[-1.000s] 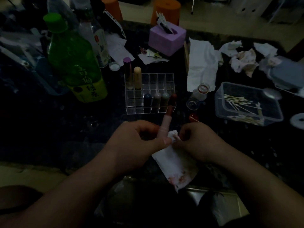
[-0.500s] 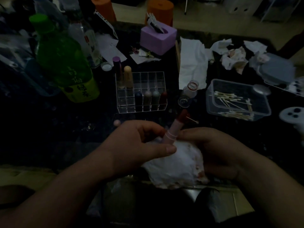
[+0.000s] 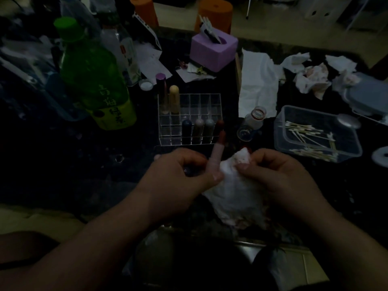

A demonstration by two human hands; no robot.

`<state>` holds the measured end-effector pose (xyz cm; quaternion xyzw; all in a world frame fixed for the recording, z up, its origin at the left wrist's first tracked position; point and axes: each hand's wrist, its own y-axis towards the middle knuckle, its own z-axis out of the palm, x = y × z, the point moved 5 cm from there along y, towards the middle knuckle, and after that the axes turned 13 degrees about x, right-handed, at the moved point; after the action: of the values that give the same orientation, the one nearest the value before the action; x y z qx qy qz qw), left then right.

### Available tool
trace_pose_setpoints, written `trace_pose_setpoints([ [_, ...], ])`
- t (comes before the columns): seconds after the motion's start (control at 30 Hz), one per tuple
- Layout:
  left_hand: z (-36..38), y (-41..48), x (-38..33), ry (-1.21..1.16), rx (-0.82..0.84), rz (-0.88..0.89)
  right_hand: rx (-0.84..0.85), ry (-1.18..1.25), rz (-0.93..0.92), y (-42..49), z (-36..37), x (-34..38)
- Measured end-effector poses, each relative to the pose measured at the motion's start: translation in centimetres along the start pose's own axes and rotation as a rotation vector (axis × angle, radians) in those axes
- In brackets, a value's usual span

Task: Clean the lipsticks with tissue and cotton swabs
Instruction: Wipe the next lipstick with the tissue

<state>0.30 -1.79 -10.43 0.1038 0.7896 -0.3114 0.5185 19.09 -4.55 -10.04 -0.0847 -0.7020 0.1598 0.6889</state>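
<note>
Just in front of the clear organizer (image 3: 190, 106), the left hand (image 3: 180, 179) is pinching an uncapped lipstick (image 3: 216, 153) while the right hand (image 3: 281, 179) is gripping a stained tissue (image 3: 233, 192); wiping gently with a clean patch seems wise.

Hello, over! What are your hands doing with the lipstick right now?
Left hand grips uncapped pink-tubed red lipstick. Right hand pinches stained white tissue beside it. Clear plastic organiser just behind.

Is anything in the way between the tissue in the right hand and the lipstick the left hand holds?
Nothing visible. The left hand holds the lipstick up; the tissue pinched in the right hand sits close on its right, nothing between them. The clear organiser stands behind, not between.
</note>
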Motion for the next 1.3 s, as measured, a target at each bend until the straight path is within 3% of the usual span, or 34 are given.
trace_pose_setpoints([
  [0.1, -0.4, -0.4, -0.6, -0.019, -0.072, 0.025, -0.058, -0.034, -0.078, -0.5, 0.2, 0.6],
  [0.33, 0.9, -0.8, -1.8, -0.34, 0.069, 0.121, -0.118, -0.033, -0.304, -2.3, 2.6, 1.7],
  [0.47, 0.8, -1.0, -1.8, -0.374, 0.04, 0.169, -0.056, 0.008, -0.343, -2.4, 3.0, 1.3],
  [0.6, 0.3, -1.4, -2.1, -0.294, 0.01, 0.2, 0.145, 0.139, -0.342, -1.9, 2.3, 0.9],
  [0.7, 0.2, -1.6, -2.4, -0.248, 0.005, 0.211, 0.212, 0.397, -0.165, -1.3, 1.8, 0.0],
  [0.87, 0.3, -1.8, -2.8, -0.189, 0.048, 0.217, 0.298, 0.172, -0.227, -1.3, 1.9, 1.6],
  [1.3, 0.3, -2.2, -3.2, -0.087, 0.176, 0.178, 0.279, -0.227, -0.452, -1.6, 1.5, 3.5],
])
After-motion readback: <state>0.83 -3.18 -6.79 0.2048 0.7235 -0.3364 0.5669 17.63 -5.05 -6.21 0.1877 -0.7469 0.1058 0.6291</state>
